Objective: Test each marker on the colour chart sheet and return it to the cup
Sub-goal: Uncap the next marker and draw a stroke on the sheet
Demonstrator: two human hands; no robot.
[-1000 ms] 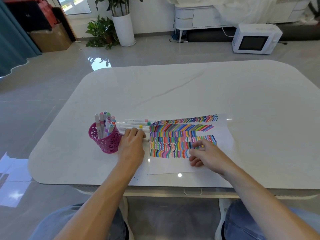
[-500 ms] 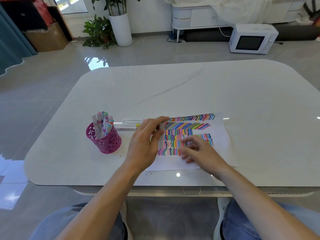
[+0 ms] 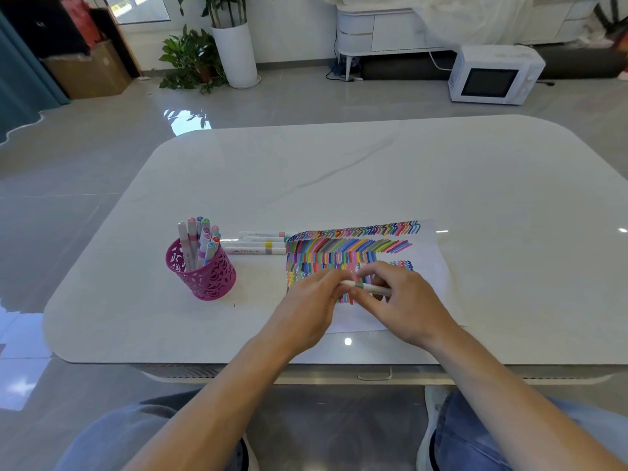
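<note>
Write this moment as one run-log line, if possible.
left hand: grips marker | right hand: grips same marker | marker: over colour chart sheet | cup: upright, left of sheet

Home living room: potted plants [image 3: 217, 52], microwave [image 3: 494, 74] on floor, white cabinet [image 3: 384, 32].

Left of the grip, bare table [image 3: 265, 290] is found up to the cup [image 3: 204, 275]. Beyond, loose markers [image 3: 258, 244] are laid.

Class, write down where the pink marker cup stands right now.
In the head view, the pink marker cup stands left of the colour chart sheet, beside the loose markers.
</note>
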